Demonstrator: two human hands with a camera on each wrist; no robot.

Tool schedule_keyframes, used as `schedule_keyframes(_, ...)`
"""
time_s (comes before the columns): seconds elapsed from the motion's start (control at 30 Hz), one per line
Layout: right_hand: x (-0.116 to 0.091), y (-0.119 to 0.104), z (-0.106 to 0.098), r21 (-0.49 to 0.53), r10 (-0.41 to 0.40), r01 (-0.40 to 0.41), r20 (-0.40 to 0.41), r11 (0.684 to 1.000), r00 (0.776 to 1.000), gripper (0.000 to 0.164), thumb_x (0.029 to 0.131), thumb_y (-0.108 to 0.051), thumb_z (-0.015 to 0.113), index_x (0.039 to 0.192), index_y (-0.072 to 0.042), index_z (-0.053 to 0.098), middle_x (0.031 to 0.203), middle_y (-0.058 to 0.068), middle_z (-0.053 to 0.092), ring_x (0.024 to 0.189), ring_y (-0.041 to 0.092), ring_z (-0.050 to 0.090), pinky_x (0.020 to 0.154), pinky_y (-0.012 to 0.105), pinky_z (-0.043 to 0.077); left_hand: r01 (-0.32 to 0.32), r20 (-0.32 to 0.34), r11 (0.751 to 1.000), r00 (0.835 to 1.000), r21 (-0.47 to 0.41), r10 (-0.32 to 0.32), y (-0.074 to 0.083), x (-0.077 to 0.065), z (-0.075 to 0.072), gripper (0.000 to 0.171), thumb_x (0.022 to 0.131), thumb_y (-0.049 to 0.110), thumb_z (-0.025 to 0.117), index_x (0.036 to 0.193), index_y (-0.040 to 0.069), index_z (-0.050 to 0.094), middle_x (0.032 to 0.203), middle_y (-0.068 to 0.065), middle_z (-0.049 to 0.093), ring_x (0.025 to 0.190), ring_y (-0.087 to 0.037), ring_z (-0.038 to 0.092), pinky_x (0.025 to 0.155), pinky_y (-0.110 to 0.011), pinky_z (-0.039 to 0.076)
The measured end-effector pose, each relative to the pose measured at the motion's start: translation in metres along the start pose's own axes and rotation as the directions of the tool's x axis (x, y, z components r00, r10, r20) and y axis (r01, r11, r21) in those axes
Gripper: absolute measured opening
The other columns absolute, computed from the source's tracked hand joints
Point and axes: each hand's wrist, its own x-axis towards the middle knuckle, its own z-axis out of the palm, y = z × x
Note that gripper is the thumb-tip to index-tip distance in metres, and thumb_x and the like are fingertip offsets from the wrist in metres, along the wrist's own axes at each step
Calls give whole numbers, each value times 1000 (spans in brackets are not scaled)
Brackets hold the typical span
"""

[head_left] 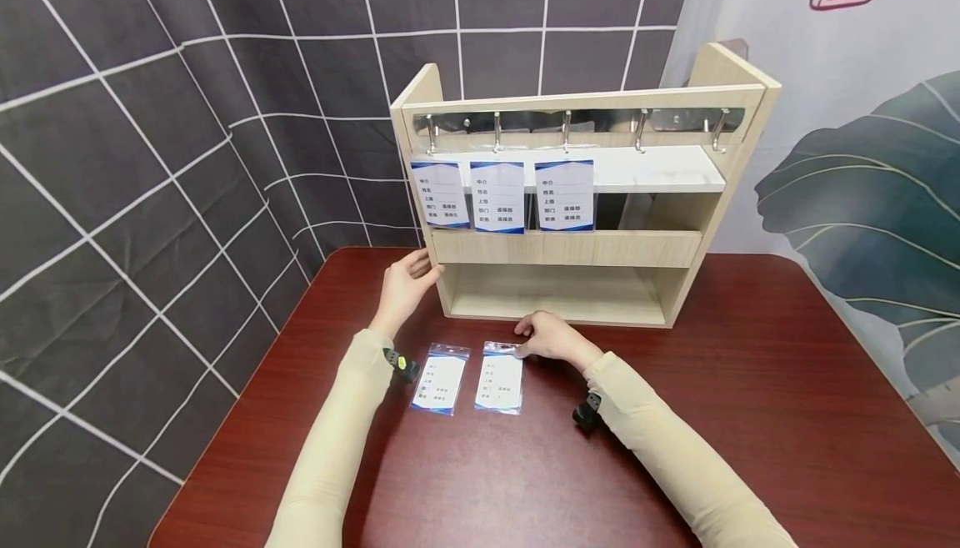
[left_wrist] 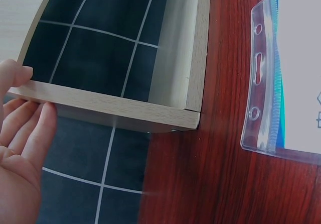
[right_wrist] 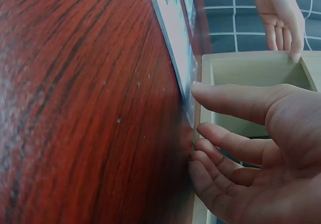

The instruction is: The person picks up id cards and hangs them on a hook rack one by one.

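My left hand [head_left: 405, 289] grips the left side panel of a pale wooden shelf [head_left: 566, 249], the thumb on one side of the board [left_wrist: 110, 104] and the fingers on the other in the left wrist view. Below the shelf, two clear-sleeved name badges lie flat on the table: a left badge [head_left: 440, 381] and a right badge [head_left: 498, 383]. My right hand [head_left: 557, 338] is at the top edge of the right badge. In the right wrist view its thumb touches the clear sleeve [right_wrist: 188, 91], while the loosely bent fingers rest by the tabletop, apart from the thumb.
A metal rail with several hooks [head_left: 566, 131] runs across the shelf's upper front. Three badges hang at its left: one [head_left: 441, 195], another [head_left: 498, 198] and a third [head_left: 564, 196]. The red-brown table [head_left: 465, 481] meets a dark gridded curtain [head_left: 150, 198] on the left.
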Motion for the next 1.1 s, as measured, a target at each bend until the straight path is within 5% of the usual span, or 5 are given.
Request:
schedule_keyframes(0.43, 7, -4, 6, -31, 37, -37, 0, 999, 999, 36, 70, -20, 90, 97, -4, 72, 88, 1, 66, 84, 15, 59, 82, 29, 51, -10, -2, 1000, 1000, 5, 10, 0, 1, -1, 47, 92, 17, 75, 133, -3, 62, 125, -23, 66, 117, -32, 65, 97, -39, 55)
schedule_keyframes(0.77, 7, -9, 7, -16, 85, -85, 54, 996, 995, 23, 75, -15, 87, 89, -6, 72, 64, -5, 53, 63, 9, 50, 68, 23, 45, -4, -9, 1000, 1000, 8, 4, 1, 1, 1, 48, 92, 17, 75, 133, -3, 62, 125, -23, 66, 117, -33, 65, 96, -39, 55)
schedule_keyframes(1.1, 5, -10, 5, -3, 80, -80, 68, 997, 994, 22, 76, -14, 87, 89, -6, 71, 62, -6, 50, 62, 9, 48, 69, 24, 45, 7, -18, 1000, 1000, -11, -7, 0, 1, 3, 47, 91, 12, 75, 133, -4, 62, 123, -24, 66, 115, -33, 66, 96, -40, 55)
